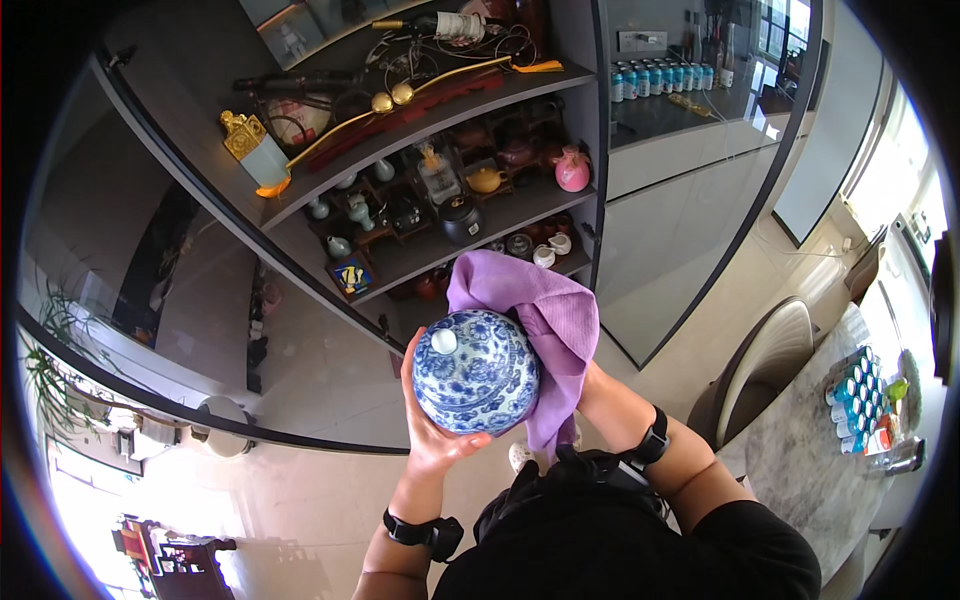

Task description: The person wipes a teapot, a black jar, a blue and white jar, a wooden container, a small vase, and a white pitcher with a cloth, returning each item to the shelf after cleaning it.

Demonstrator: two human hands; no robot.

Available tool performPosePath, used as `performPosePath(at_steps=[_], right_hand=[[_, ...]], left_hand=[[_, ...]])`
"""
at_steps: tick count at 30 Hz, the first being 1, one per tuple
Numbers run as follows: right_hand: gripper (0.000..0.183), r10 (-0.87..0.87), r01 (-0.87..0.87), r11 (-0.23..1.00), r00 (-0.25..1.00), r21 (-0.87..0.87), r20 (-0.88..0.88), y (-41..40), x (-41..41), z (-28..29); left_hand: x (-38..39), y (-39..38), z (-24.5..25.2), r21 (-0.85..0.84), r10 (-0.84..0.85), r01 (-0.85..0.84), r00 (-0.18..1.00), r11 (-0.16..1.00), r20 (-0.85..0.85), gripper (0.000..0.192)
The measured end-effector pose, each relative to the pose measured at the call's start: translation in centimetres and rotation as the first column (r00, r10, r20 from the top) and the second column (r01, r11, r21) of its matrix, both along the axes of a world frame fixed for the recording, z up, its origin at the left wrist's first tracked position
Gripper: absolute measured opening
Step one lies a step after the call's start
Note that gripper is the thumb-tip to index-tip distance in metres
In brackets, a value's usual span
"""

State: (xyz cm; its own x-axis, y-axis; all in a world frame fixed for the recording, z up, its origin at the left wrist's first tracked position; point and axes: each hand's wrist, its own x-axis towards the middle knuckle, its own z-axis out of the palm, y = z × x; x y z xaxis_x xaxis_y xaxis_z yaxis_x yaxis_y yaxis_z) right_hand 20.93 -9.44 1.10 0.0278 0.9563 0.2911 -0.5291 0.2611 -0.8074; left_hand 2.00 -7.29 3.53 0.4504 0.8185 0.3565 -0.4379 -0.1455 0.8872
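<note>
A round blue-and-white porcelain jar (480,375) with floral patterning and a small white knob (444,342) is held up in front of my body. My left hand (435,439) grips it along its left side and underside, thumb across the near edge. A purple cloth (559,322) drapes against the jar's right and far sides. Most of my right hand (589,379) is hidden under that cloth; only the wrist end shows, and the cloth is in its grasp, pressed to the jar.
Ahead stands an open display cabinet with shelves (517,202) of teapots, small vases and ornaments, including a pink vase (572,169). Its glass door (225,322) swings out at left. A marble table (795,465) with several cans and a chair (757,375) are at right.
</note>
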Motion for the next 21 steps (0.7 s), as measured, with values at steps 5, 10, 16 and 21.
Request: performPosePath(at_steps=[5,10,16,21], right_hand=[[0.046,-0.103,0.131,0.982,0.975,-0.138,0.196,-0.7,-1.1,0.1],[0.065,-0.444,0.420,0.892,0.882,0.164,0.159,0.8,-1.8,-1.8],[0.077,-0.781,0.679,0.621,0.579,0.392,0.234,0.9,-4.4,-1.1],[0.066,-0.615,0.543,0.784,0.744,0.301,0.261,0.0,-3.6,0.5]], left_hand=[[-0.6,0.9,-1.2,0.071,0.056,-0.057,0.998,0.996,0.016,0.131],[-0.4,0.5,0.5,-0.023,0.115,-0.117,0.990,0.993,-0.076,0.113],[0.8,0.5,-0.3,0.162,0.215,-0.202,0.974,0.966,-0.070,0.130],[0.6,0.4,-0.4,0.155,0.321,-0.301,0.938,0.941,-0.128,0.136]])
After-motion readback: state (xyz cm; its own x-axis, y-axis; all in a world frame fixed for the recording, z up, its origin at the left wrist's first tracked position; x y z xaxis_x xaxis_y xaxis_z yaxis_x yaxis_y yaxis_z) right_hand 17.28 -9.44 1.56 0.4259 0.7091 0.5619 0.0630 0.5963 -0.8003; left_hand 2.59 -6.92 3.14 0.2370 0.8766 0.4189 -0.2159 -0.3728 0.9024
